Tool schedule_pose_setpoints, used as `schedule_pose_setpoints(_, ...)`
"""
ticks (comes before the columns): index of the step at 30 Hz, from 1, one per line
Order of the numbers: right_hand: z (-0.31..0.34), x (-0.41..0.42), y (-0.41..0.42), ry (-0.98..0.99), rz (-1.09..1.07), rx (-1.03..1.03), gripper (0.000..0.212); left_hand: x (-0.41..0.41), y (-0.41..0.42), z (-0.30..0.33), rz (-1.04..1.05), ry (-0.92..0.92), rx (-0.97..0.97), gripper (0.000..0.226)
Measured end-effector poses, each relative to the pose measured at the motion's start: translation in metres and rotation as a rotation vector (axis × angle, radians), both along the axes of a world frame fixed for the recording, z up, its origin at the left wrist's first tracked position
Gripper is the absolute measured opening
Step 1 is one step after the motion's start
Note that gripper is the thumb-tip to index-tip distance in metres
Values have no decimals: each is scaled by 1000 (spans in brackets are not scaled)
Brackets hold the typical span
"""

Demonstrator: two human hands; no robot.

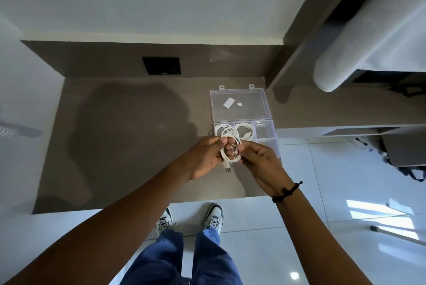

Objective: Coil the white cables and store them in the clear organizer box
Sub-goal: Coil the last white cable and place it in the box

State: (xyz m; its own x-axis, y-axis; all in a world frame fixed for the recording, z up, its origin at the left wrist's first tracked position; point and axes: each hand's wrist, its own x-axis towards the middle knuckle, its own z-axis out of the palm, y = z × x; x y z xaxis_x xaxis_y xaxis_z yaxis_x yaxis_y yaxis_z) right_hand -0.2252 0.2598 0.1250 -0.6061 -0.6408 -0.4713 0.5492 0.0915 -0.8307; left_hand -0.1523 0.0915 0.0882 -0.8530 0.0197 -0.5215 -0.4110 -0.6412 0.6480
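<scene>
A white cable point(224, 157) is wound into a small coil between both my hands, above the brown desk. My left hand point(202, 158) pinches the coil's left side. My right hand point(261, 161) grips its right side. One plug end point(227, 169) hangs below the coil. Just beyond my hands the clear organizer box point(268, 131) lies open, its lid point(239, 105) flat behind it. Two coiled white cables rest in its left compartments, one point(219, 128) at the far left and one point(245, 131) beside it. The right compartments look bare.
The brown desk point(129, 137) stretches to the left, with a black socket panel point(161, 65) on its back wall. A grey rolled cushion point(359, 54) sits up right. My feet stand on the white tiled floor point(334, 192) below the desk edge.
</scene>
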Motion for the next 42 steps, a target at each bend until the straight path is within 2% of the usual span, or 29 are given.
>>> schedule_pose_setpoints(2,-8,-4,11,141,-45,103,30,-10,13,-11,-70,-42,-220,27)
schedule_pose_setpoints(5,-17,-20,32,249,-50,224,43,-30,27,-22,-93,-106,-504,28)
schedule_pose_setpoints(8,-28,-41,45,263,-10,327,37,-48,37,-25,-29,-129,-577,5)
schedule_pose_setpoints(11,-42,-61,48,203,-30,424,28,-66,50,-31,74,-225,-501,12)
schedule_pose_setpoints(13,-51,-71,46,219,-15,487,20,-74,58,-37,149,-256,-570,17)
schedule_pose_setpoints(17,-68,-84,36,507,105,695,14,-77,63,-52,169,-201,-981,20)
schedule_pose_setpoints(20,-78,-81,29,659,109,777,14,-73,65,-59,200,-173,-1005,14)
schedule_pose_setpoints(27,-94,-68,32,769,31,772,12,-67,64,-66,193,-55,-1134,14)
schedule_pose_setpoints(31,-100,-67,29,820,60,761,33,-71,61,-66,100,-46,-1224,19)
schedule_pose_setpoints(35,-106,-70,28,974,112,798,23,-73,56,-67,-21,-41,-1294,20)
schedule_pose_setpoints(38,-108,-73,28,1045,162,820,15,-69,54,-71,-106,50,-1381,21)
schedule_pose_setpoints(42,-109,-72,28,1086,193,784,14,-62,55,-75,-117,113,-1486,29)
